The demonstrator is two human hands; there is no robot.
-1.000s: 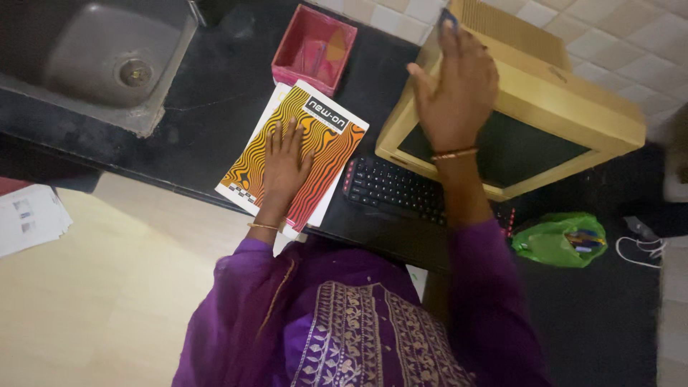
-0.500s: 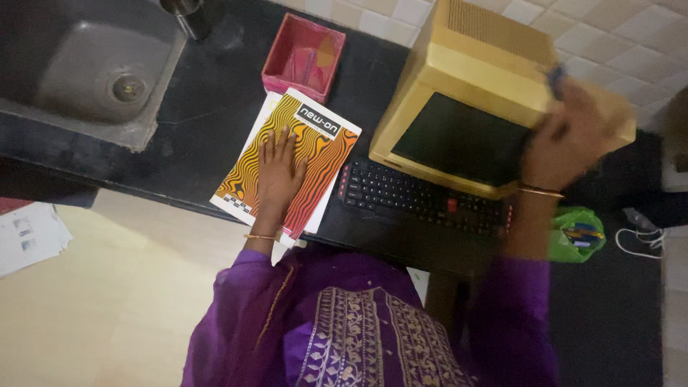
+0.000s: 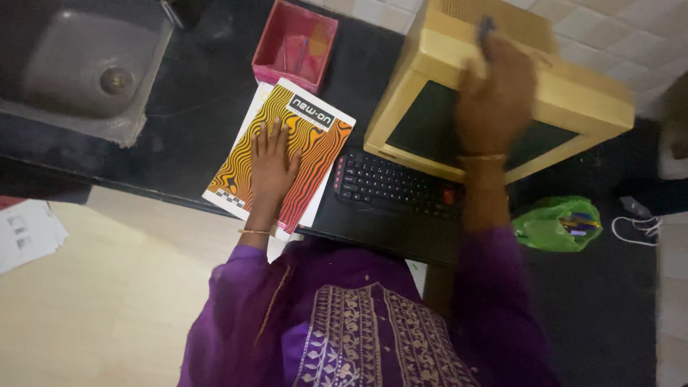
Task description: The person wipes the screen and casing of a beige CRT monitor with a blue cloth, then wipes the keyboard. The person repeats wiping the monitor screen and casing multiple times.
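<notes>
My left hand lies flat, fingers apart, on a book with an orange and black wavy cover that rests on the black counter. A beige box-shaped monitor stands to the right of the book. My right hand is blurred and rests on the monitor's top front edge, above the dark screen. A small dark blue object, too blurred to name, sticks out past the fingertips of this hand. A black keyboard lies in front of the monitor.
A pink open box stands behind the book. A grey sink is set in the counter at far left. A green plastic bag and a white cable lie at right. Papers lie low at left.
My right hand swept from the monitor's left side to its right corner, then back toward the top middle. My left hand has stayed on the book.
</notes>
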